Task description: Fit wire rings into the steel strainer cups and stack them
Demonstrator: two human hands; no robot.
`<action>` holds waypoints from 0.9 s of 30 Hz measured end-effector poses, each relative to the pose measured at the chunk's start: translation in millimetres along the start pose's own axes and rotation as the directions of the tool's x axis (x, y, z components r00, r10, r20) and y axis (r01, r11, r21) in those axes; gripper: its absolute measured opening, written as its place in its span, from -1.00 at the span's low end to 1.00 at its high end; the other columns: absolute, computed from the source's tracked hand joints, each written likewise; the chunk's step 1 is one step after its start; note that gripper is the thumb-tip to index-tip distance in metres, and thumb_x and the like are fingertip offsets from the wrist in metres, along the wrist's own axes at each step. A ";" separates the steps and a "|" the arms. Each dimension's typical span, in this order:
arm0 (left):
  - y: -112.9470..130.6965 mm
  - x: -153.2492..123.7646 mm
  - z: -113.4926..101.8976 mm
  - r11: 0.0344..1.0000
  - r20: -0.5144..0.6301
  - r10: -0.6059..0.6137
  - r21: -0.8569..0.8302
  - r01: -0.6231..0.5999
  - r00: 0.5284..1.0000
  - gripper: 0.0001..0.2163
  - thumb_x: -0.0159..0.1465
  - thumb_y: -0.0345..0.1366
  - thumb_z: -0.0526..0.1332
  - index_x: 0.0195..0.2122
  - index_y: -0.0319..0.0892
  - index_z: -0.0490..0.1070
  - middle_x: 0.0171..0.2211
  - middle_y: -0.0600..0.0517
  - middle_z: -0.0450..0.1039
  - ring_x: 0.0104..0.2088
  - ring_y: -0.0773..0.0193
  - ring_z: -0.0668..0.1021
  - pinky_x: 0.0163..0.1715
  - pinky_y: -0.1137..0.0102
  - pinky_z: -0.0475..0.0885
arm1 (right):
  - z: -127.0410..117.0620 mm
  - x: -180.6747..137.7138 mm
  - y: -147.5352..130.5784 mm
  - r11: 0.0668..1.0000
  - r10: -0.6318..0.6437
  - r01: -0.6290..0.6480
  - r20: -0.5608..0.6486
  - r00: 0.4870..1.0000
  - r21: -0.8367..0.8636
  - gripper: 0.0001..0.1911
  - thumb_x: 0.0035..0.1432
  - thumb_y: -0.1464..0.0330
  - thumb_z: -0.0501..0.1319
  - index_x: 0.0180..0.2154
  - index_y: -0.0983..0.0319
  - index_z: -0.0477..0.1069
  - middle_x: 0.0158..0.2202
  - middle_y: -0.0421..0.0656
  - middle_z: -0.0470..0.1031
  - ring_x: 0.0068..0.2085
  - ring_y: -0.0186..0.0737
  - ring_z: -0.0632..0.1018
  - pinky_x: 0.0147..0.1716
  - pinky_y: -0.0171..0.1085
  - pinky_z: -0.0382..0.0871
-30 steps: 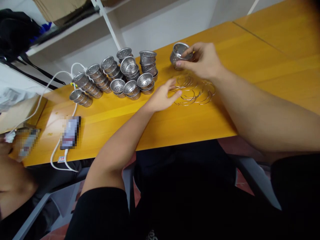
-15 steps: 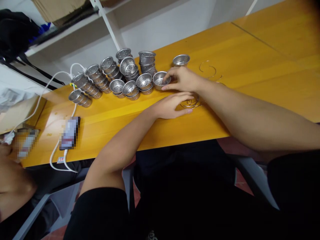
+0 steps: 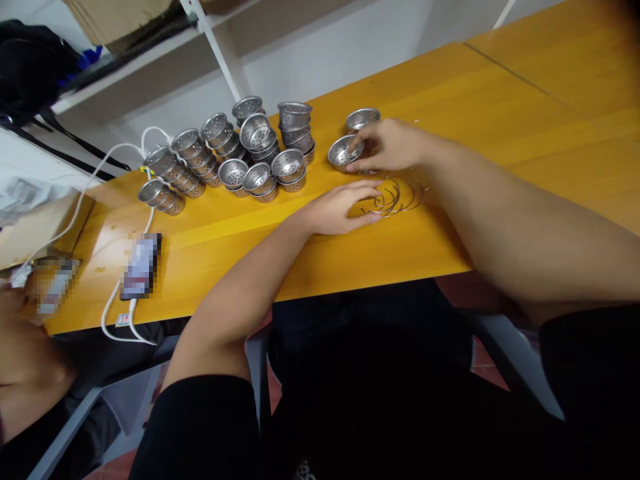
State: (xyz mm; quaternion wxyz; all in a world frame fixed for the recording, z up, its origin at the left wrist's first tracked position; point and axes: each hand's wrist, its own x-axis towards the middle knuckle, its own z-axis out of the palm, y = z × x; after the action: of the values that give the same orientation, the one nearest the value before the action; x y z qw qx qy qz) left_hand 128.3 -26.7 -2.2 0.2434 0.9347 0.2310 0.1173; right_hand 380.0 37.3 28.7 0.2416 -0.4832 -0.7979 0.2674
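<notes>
My right hand (image 3: 387, 145) pinches the near rim of a perforated metal strainer cup (image 3: 341, 156), fingers inside and thumb outside. Just behind it stands another strainer cup (image 3: 363, 119). My left hand (image 3: 345, 208) rests on the table with its fingers apart, beside a loose cluster of thin curved wire rings (image 3: 395, 200); its fingertips reach the cluster's left edge. To the left of the held cup, several more strainer cups stand in leaning stacks, among them a tall stack (image 3: 295, 123) and a short front stack (image 3: 289, 167).
The yellow wooden table (image 3: 500, 133) runs along a wall with white shelving (image 3: 215, 53). A phone (image 3: 141, 267) with a white cable lies at the left. At the far left, another person's arm (image 3: 30, 367) is near a second phone (image 3: 57, 287).
My right hand has moved the strainer cup to the right, away from the stacks and close to the lone cup. My left hand has stayed almost in place.
</notes>
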 end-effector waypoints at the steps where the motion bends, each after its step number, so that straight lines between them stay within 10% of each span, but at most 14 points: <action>1: 0.5 -0.3 -0.4 1.000 0.004 -0.004 -0.001 0.004 1.000 -0.31 0.69 0.13 0.35 0.62 -0.28 0.59 0.83 -0.37 0.42 0.82 -0.20 0.54 0.93 -0.03 0.37 | -2.4 -2.0 -0.5 1.000 0.005 -0.005 -0.009 1.000 -0.014 -0.61 0.45 0.06 0.75 0.09 0.05 0.75 0.13 -0.04 0.87 0.17 0.22 0.72 0.40 0.18 0.63; 14: 4.5 -2.0 -5.5 0.989 0.007 -0.098 0.108 0.097 0.995 -0.38 0.73 -0.01 0.34 0.66 -0.27 0.56 0.78 -0.38 0.49 0.82 -0.23 0.54 0.93 -0.11 0.37 | 26.8 12.1 -27.6 0.986 -0.136 0.135 -0.006 0.991 -0.098 -0.66 0.57 -0.03 0.58 0.20 -0.04 0.80 0.37 0.03 0.78 0.41 0.38 0.68 0.54 0.28 0.57; 20: -4.0 -4.7 -15.6 0.979 -0.021 -0.159 0.123 0.160 0.987 -0.41 0.70 -0.10 0.39 0.63 -0.34 0.56 0.84 -0.45 0.36 0.87 -0.22 0.46 0.95 -0.09 0.32 | 2.6 -0.5 -35.6 0.975 0.120 -0.165 -0.269 0.956 -0.152 -0.46 0.87 0.38 0.24 0.66 0.42 0.50 0.68 0.33 0.47 0.49 0.03 0.63 0.62 -0.16 0.38; 27: -5.2 -8.6 -20.3 0.973 -0.060 -0.195 0.114 0.201 0.979 -0.45 0.70 -0.08 0.41 0.59 -0.26 0.60 0.81 -0.41 0.42 0.84 -0.22 0.51 0.93 -0.12 0.36 | 4.4 3.2 -21.8 0.947 0.210 -0.253 -0.213 0.954 -0.197 -0.40 0.89 0.41 0.28 0.76 0.41 0.44 0.66 0.31 0.55 0.55 0.13 0.62 0.57 -0.05 0.41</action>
State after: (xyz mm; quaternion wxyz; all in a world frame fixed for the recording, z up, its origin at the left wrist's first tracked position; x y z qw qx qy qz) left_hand 112.1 -18.8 11.7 0.1920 0.9167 0.3356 0.1011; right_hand 361.8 30.8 40.2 0.2276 -0.6211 -0.7336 0.1559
